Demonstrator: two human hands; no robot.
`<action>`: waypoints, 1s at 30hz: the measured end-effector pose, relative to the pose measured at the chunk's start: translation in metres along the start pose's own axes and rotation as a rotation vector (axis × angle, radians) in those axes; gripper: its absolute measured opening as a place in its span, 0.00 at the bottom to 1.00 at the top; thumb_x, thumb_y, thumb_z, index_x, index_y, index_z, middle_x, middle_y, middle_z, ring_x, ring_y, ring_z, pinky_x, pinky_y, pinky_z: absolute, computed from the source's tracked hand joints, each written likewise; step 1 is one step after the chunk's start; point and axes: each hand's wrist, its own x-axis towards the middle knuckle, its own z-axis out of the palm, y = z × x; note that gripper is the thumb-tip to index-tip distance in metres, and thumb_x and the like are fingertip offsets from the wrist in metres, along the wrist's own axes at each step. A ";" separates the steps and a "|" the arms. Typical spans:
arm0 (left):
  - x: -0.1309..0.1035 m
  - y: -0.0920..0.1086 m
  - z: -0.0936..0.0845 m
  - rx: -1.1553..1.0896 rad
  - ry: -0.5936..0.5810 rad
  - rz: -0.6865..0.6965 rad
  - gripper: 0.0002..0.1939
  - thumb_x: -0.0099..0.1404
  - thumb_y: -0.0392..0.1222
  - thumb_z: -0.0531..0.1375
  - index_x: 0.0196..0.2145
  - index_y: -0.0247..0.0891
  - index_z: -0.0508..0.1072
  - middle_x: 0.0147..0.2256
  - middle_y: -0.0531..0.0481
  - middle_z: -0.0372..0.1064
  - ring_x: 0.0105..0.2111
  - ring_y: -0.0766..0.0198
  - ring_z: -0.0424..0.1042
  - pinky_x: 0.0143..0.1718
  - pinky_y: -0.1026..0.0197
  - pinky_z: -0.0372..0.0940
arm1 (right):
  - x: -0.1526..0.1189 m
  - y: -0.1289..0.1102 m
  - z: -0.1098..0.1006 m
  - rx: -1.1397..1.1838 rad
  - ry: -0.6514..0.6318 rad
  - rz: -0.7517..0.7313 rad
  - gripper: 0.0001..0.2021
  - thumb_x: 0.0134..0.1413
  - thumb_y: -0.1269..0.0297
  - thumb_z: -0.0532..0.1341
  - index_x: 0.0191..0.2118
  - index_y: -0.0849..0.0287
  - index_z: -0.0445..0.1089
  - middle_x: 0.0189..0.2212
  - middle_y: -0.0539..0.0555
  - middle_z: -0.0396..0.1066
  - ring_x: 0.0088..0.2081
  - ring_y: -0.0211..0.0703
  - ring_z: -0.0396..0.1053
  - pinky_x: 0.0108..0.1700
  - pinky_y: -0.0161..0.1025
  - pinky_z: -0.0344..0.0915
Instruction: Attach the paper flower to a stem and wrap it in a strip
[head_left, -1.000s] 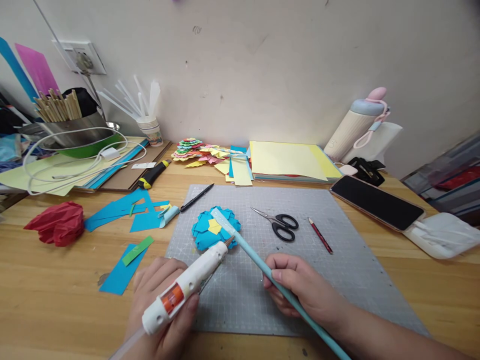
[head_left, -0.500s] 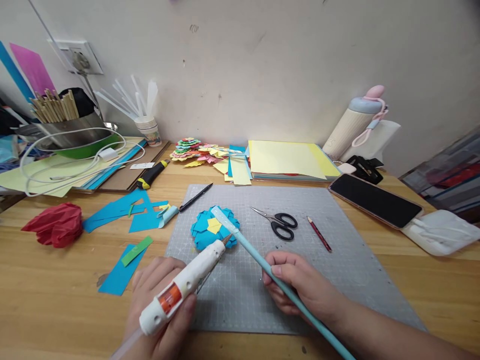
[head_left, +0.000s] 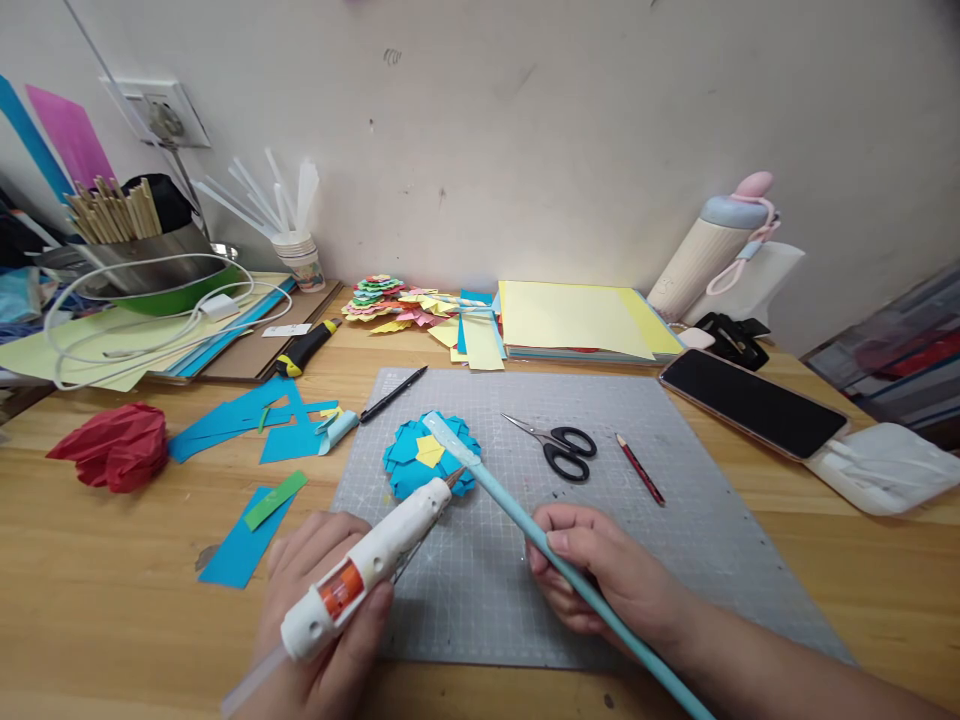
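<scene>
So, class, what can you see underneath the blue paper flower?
Grey cutting mat shows around the blue paper flower, which appears to lie on it. The patch directly beneath is covered by the flower, so whether anything else is tucked there cannot be told.

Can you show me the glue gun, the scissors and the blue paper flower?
Glue gun [head_left: 387, 546], head view: middle of its white body.
Scissors [head_left: 553, 441], head view: where blades and black handles meet.
Blue paper flower [head_left: 429, 452], head view: its yellow centre.

"ok what's all on that wooden table [head_left: 112, 640]?"

"lol, gray cutting mat [head_left: 480, 570] in the middle, crumpled red paper [head_left: 112, 447] and blue scraps [head_left: 232, 558] left, paper stack [head_left: 577, 318] behind, phone [head_left: 750, 402] right"
</scene>
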 end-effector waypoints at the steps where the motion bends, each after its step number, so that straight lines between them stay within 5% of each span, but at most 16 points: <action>1: 0.000 -0.001 0.000 -0.003 0.003 -0.002 0.10 0.66 0.44 0.51 0.29 0.41 0.67 0.30 0.52 0.66 0.31 0.59 0.64 0.37 0.52 0.54 | 0.000 0.000 0.000 0.015 -0.013 0.000 0.08 0.46 0.62 0.62 0.25 0.62 0.67 0.14 0.43 0.55 0.14 0.26 0.45 0.13 0.25 0.42; 12: -0.001 -0.005 -0.002 0.006 0.009 -0.020 0.12 0.67 0.46 0.51 0.30 0.41 0.68 0.30 0.51 0.67 0.32 0.58 0.66 0.36 0.54 0.59 | -0.005 -0.009 -0.004 0.259 -0.198 0.221 0.09 0.51 0.61 0.58 0.27 0.61 0.67 0.17 0.43 0.53 0.14 0.26 0.42 0.13 0.24 0.41; 30: -0.002 -0.003 -0.003 0.030 0.059 -0.019 0.13 0.67 0.47 0.50 0.30 0.42 0.69 0.34 0.49 0.69 0.37 0.54 0.68 0.36 0.52 0.56 | -0.001 -0.005 -0.002 0.194 -0.100 0.019 0.10 0.51 0.61 0.65 0.31 0.61 0.66 0.19 0.43 0.55 0.16 0.25 0.46 0.15 0.24 0.44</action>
